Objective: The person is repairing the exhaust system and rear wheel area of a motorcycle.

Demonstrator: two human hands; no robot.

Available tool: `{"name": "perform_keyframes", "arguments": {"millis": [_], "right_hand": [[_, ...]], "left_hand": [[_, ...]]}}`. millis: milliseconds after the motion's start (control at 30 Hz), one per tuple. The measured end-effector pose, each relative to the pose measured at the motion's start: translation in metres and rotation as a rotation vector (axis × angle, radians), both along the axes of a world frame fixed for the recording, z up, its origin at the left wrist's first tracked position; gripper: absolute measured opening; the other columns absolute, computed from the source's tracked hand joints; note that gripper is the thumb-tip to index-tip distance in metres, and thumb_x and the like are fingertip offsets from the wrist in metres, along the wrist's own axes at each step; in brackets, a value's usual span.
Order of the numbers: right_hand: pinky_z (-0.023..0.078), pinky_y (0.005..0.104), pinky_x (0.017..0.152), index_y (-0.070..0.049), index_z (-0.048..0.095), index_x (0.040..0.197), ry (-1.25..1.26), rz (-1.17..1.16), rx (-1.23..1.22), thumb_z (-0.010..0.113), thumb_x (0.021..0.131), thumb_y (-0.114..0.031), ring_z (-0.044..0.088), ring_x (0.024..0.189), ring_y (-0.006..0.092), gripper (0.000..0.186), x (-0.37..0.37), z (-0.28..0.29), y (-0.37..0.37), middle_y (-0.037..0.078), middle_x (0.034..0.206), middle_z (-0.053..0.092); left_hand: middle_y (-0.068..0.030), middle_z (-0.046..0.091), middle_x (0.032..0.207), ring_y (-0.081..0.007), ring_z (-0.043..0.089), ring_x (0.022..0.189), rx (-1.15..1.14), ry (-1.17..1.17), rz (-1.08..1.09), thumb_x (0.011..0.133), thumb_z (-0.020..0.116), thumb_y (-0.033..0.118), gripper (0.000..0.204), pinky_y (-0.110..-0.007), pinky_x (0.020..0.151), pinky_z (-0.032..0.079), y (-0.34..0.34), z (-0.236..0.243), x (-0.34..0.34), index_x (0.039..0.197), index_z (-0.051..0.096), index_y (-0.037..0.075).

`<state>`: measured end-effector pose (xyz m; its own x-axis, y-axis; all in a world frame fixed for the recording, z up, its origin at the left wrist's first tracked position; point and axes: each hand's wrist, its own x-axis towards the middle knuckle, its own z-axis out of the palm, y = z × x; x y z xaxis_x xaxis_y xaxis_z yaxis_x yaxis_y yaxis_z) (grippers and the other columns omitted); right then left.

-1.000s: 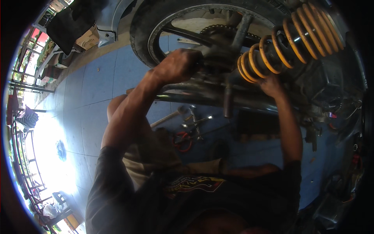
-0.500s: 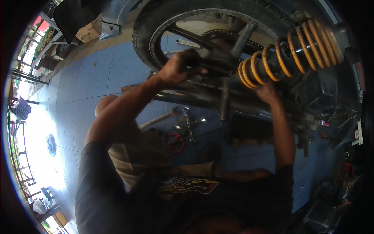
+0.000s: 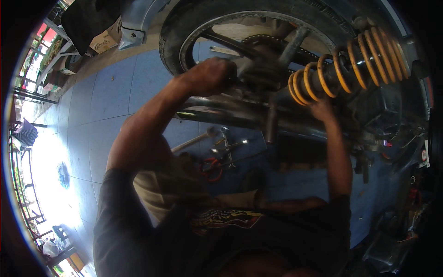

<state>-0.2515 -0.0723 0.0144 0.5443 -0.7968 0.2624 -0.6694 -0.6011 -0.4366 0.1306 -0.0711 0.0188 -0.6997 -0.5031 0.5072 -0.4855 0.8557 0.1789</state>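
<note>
While left hand [image 3: 210,77] is nine o'clock of hub [image 3: 264,70], right hand [image 3: 323,111] seven o'clock of spring [image 3: 342,79] (both grips: can't tell), slipping could bruise either.

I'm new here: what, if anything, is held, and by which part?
Left hand: cannot tell. Right hand: at the spring, toward its left end; grip unclear.

A single wide fisheye view looks from the person's head, tilted steeply down and forward. The black cloth T-shirt with a printed chest [image 3: 184,244] lies nearest, just below the lens. Farther off come the yellow-orange metal coil spring [image 3: 339,71] on the right and the black-tyred, spoked wheel [image 3: 260,71] at the far side; blue floor tiles [image 3: 106,101] stretch left, bending toward the rim.
</note>
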Motion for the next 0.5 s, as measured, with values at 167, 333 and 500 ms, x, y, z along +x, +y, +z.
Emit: {"name": "perform_keyframes", "arguments": {"millis": [167, 333, 500], "right_hand": [[0.036, 0.0451, 0.104, -0.001, 0.056, 0.119, -0.093, 0.031, -0.028, 0.065, 0.085, -0.013, 0.049, 0.121, 0.0355, 0.037, 0.000, -0.004, 0.000, 0.018, 0.123, 0.055], [0.037, 0.0459, 0.102, 0.000, 0.054, 0.120, -0.072, 0.016, -0.140, 0.065, 0.086, -0.014, 0.049, 0.120, 0.0358, 0.039, 0.000, -0.004, 0.003, 0.019, 0.121, 0.056], [0.038, 0.0460, 0.101, 0.000, 0.053, 0.120, -0.099, -0.034, -0.113, 0.066, 0.086, -0.014, 0.052, 0.116, 0.0374, 0.038, 0.001, 0.000, 0.005, 0.020, 0.119, 0.057]], "left_hand": [[-0.0164, 0.064, 0.075, -0.0362, 0.065, 0.071, 0.204, 0.122, 0.109, 0.083, 0.066, 0.009, 0.016, -0.043, 0.064, 0.051, 0.013, -0.001, -0.008, 0.088, 0.058, -0.003], [-0.0176, 0.066, 0.080, -0.0360, 0.066, 0.076, 0.283, 0.113, 0.224, 0.082, 0.068, 0.013, 0.020, -0.041, 0.067, 0.052, 0.019, 0.004, -0.013, 0.091, 0.060, -0.003], [-0.0181, 0.067, 0.084, -0.0358, 0.066, 0.077, 0.393, 0.115, 0.267, 0.081, 0.070, 0.016, 0.024, -0.041, 0.068, 0.052, 0.021, 0.009, -0.020, 0.094, 0.060, -0.002]]}}
